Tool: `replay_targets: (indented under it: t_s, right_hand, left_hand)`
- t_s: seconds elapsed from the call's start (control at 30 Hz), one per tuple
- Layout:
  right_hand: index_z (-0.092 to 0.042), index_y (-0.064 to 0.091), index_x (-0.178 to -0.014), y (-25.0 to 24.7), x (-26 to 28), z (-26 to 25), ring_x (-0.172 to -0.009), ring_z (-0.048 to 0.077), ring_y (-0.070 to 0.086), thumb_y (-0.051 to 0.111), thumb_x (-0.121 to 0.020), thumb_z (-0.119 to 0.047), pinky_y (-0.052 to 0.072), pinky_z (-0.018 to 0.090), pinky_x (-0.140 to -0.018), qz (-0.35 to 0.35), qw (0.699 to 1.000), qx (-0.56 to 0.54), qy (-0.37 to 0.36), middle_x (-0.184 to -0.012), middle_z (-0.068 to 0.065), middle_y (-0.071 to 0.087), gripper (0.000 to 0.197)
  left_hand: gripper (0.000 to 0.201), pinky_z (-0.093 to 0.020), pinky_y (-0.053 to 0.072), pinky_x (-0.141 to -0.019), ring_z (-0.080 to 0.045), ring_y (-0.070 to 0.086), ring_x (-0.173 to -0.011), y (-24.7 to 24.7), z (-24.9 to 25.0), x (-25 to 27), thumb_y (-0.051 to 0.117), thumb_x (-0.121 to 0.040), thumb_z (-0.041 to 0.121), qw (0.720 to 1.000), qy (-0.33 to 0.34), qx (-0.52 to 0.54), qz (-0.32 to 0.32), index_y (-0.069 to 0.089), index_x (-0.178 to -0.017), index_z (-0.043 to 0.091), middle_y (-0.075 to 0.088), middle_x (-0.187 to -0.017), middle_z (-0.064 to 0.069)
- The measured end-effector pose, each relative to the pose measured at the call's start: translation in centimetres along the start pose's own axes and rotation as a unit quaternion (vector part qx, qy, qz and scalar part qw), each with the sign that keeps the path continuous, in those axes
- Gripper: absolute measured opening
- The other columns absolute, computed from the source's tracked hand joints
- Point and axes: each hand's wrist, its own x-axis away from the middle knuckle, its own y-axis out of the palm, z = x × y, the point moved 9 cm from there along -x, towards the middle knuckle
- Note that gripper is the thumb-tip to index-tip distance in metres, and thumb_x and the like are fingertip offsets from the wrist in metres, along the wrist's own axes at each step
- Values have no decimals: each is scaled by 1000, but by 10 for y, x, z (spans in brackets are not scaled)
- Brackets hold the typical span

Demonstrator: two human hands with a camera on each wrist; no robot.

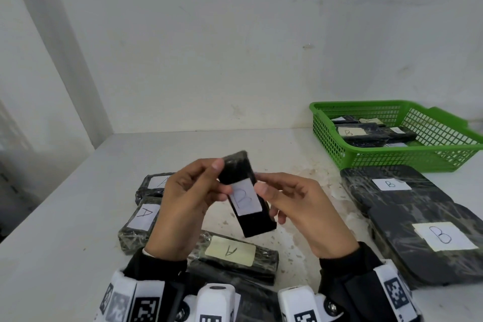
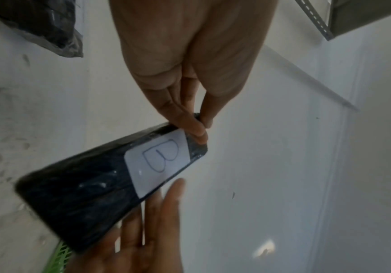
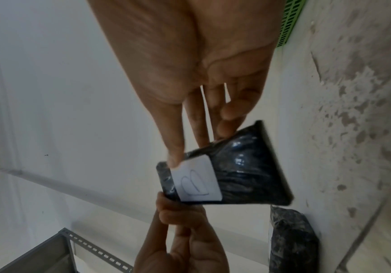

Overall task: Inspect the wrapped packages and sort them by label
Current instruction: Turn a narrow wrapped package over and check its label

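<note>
While B parcels fill the green basket (image 1: 329, 136), both hands (image 1: 183, 198) pinch a B-labelled package (image 1: 247, 198); three A packages (image 1: 230, 253) remain unsorted.

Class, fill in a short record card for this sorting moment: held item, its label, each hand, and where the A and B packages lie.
held item: black wrapped package, lifted above the table
label: B
left hand: pinches the package
right hand: holds its other side
A packages: on the left
B packages: on the right; more in the green basket
</note>
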Motion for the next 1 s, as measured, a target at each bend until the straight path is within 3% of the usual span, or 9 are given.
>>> replay_targets:
  t_s: [0.1,0.27,0.4,0.53,0.63,0.7,0.77,0.9,1.0]
  right_hand:
    - [-18,78,-98,1,-1,5,-60,-2,59,76,-77,-23,41,8,-54,-24,999,40,10,-78,-6,75,21]
    - [-8,76,-92,-7,-7,9,-71,2,65,65,-92,-16,46,10,-63,18,1000,25,-3,-81,-3,76,14]
    - [-6,75,-90,-10,-7,7,-67,0,65,60,-95,-15,46,11,-62,29,999,33,-16,-74,-7,74,18]
    - [-6,76,-92,-8,-7,10,-72,5,68,62,-92,-22,49,16,-66,25,999,34,-11,-82,-1,77,21]
    - [-9,76,-99,-1,-7,16,-75,7,69,63,-84,-33,51,19,-64,-7,1000,7,29,-89,1,77,31]
    - [-12,72,-108,0,-6,15,-77,7,69,66,-84,-26,52,18,-62,-15,999,-13,38,-87,-2,76,29]
    - [-15,64,-113,-8,-6,9,-77,9,70,70,-82,-14,53,19,-64,21,998,-52,28,-81,-1,75,31]
    - [-7,61,-101,-35,0,-6,-69,15,70,72,-68,-16,58,23,-66,107,981,-162,-3,-77,8,74,36]
    - [-2,67,-93,-51,14,-21,-71,17,70,70,-71,-14,59,24,-64,78,988,-133,-4,-81,12,74,26]
  left_hand:
    - [14,-12,48,-49,-4,60,-49,-12,-4,-2,60,-83,19,997,-25,52,44,65,-85,6,63,-56,2]
    - [26,-14,46,-47,-8,59,-48,-14,-10,-1,57,-91,16,997,-51,27,51,65,-116,14,67,-70,-2]
    - [38,-15,42,-48,-10,56,-52,-11,-13,-1,66,-78,22,997,-67,-24,22,71,-116,22,65,-72,-1]
    - [31,-15,46,-52,-10,58,-54,-16,-12,-3,69,-82,8,997,-44,-43,42,73,-112,14,62,-68,-8]
    - [26,-13,49,-54,-7,60,-54,-23,-15,-4,65,-88,1,996,-44,-26,74,73,-110,12,65,-65,-4]
    - [26,-13,50,-54,-6,61,-53,-27,-16,-5,65,-88,1,994,-54,-3,93,72,-111,9,66,-66,-2]
    - [27,-14,50,-53,-7,62,-53,-26,-17,-4,65,-87,1,993,-67,21,96,70,-113,7,68,-68,-2]
    - [25,-16,50,-53,-10,63,-55,-6,-12,0,67,-87,6,996,-78,8,52,67,-111,11,71,-73,-3]
    - [23,-16,50,-54,-11,63,-56,14,-5,4,67,-87,6,997,-72,-4,27,65,-109,9,70,-73,-4]
